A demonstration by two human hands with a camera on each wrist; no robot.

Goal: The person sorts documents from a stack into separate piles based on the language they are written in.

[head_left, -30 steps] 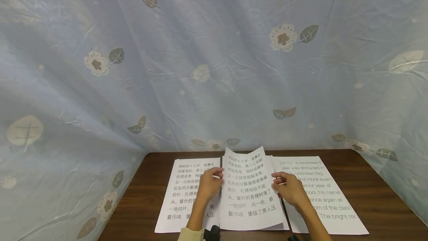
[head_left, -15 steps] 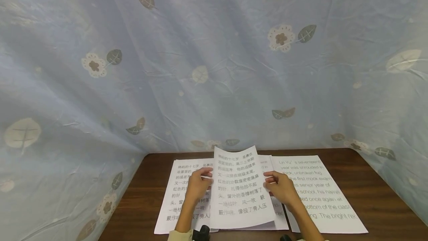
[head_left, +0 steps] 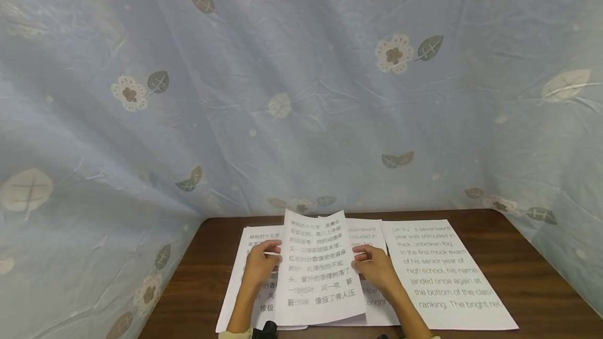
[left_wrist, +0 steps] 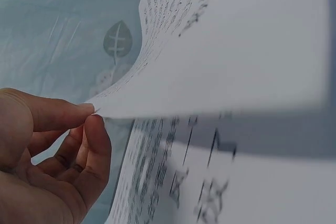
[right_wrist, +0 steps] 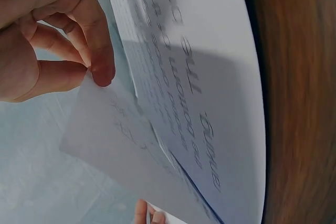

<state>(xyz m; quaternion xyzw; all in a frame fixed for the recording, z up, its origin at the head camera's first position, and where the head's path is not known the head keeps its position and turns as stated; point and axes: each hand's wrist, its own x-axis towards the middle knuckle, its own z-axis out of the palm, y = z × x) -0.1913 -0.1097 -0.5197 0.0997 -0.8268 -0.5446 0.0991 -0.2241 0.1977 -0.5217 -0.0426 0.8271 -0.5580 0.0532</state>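
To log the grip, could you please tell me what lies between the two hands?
The raised Chinese-printed sheet, as the head view shows; the left hand and right hand pinch its side edges.

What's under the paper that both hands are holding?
Beneath the held sheet, parts of two papers peek out: the left paper with Chinese writing, and the middle paper with English writing. The rest is covered, so I can't tell.

On the desk (head_left: pixel 499 245), before the curtain (head_left: pixel 325 119), a left paper (head_left: pixel 265 302), middle paper (head_left: pixel 379 310) and right paper (head_left: pixel 443 271) lie side by side. Between left hand (head_left: pixel 259 267) and right hand (head_left: pixel 376 268), a held sheet (head_left: pixel 316 271) overhangs the first two.
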